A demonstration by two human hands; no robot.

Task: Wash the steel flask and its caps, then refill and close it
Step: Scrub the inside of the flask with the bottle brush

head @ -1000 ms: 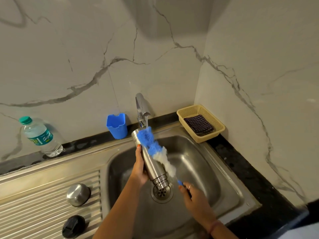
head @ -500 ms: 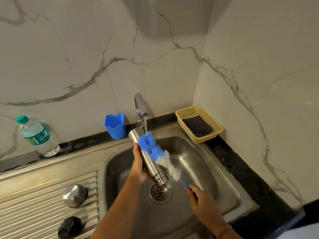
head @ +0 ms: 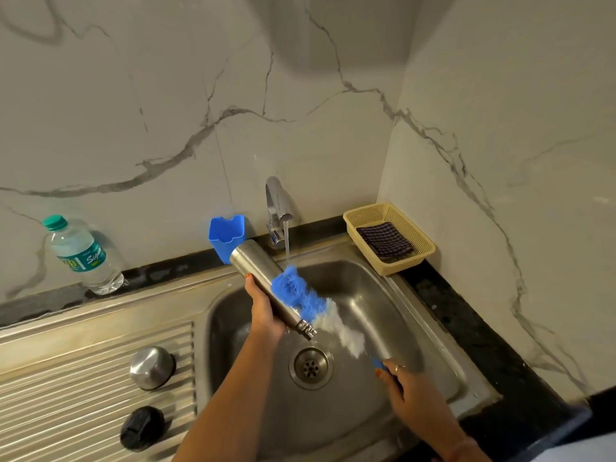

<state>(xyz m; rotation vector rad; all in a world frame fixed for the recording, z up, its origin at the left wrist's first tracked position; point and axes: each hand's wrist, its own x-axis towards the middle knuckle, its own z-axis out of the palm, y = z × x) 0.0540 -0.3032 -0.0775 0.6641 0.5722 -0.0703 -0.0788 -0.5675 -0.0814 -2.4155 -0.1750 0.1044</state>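
Observation:
My left hand (head: 263, 311) grips the steel flask (head: 258, 271) around its body and holds it tilted over the sink, threaded mouth pointing down toward the drain (head: 310, 364). My right hand (head: 408, 391) holds the blue handle of a bottle brush (head: 310, 303); its blue and white bristles lie against the flask's outer side. Water runs from the tap (head: 276, 208) onto the brush tip. On the ribbed drainboard (head: 60, 388) lie a steel cap (head: 151, 367) and a black cap (head: 141, 427).
A plastic water bottle (head: 81, 256) stands on the counter at the left wall. A blue plastic holder (head: 226, 235) sits behind the flask. A yellow basket (head: 418, 251) with a checked cloth (head: 385, 243) is at the sink's back right corner.
The brush has slid down the flask toward its mouth, my right hand pulling back and right. The flask's base has swung left and up, away from the tap.

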